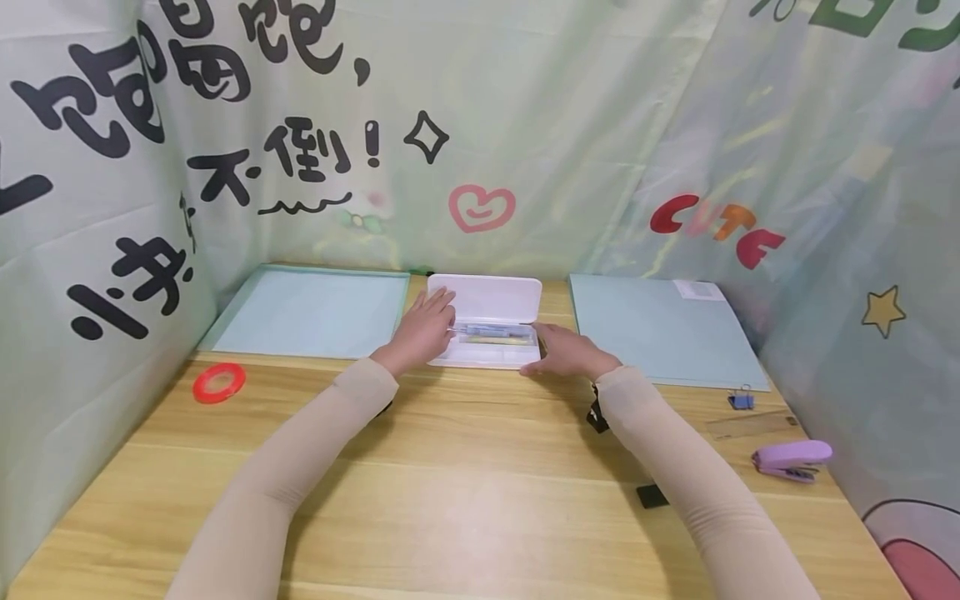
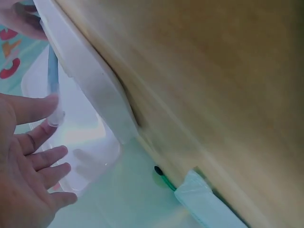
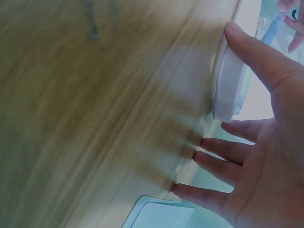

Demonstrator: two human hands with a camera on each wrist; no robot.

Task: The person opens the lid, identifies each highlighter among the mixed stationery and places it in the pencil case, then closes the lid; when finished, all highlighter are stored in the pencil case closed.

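Observation:
A white pencil case lies on the table with its lid raised at the back. Over its left end, my left hand pinches the clear end of a blue pen between thumb and forefinger, the other fingers spread. That pen lies across the case's tray, and a yellowish pen or pencil is in front of it. At the case's right end is my right hand. Its thumb presses the front side and its forefinger touches near the end corner; the remaining fingers are apart from the case.
Pale blue folders lie to either side. A red tape roll is at left. On the right are a blue binder clip, a clear ruler, a purple stapler and a black object. Printed cloth hangs around the table.

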